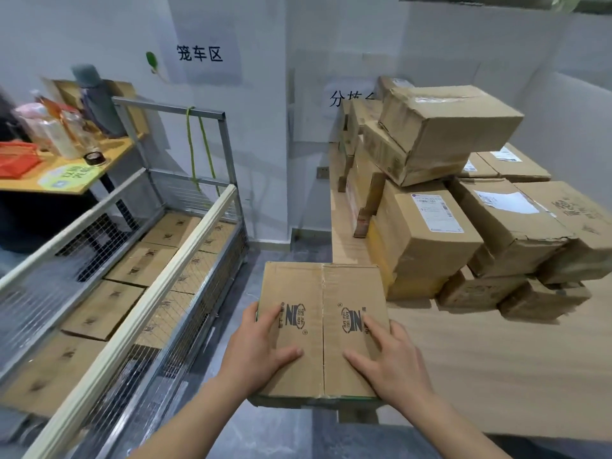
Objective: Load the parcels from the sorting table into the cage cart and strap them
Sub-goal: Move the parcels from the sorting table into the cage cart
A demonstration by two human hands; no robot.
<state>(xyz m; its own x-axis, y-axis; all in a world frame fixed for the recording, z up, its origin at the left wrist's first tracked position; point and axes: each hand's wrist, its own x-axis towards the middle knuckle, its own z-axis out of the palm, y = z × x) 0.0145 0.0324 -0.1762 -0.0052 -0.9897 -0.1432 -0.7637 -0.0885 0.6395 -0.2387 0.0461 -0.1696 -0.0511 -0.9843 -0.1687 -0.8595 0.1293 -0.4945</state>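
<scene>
A flat brown cardboard parcel point(323, 293) with black printed logos juts over the left edge of the wooden sorting table point(496, 366). My left hand point(261, 346) grips its left side, thumb on top. My right hand point(387, 356) holds its right side, fingers spread over the top. To the left stands the wire-mesh cage cart point(185, 256), with several flat brown parcels point(142, 263) laid in a layer on its floor. A green strap point(198, 150) hangs from the cart's far top rail. More parcels point(430, 233) are piled on the table behind.
A small wooden side table point(66, 180) at far left carries bottles, a red basket and a tape roll. Grey floor lies between cart and sorting table. White walls with paper signs stand behind. A large dented box point(443, 127) tops the pile.
</scene>
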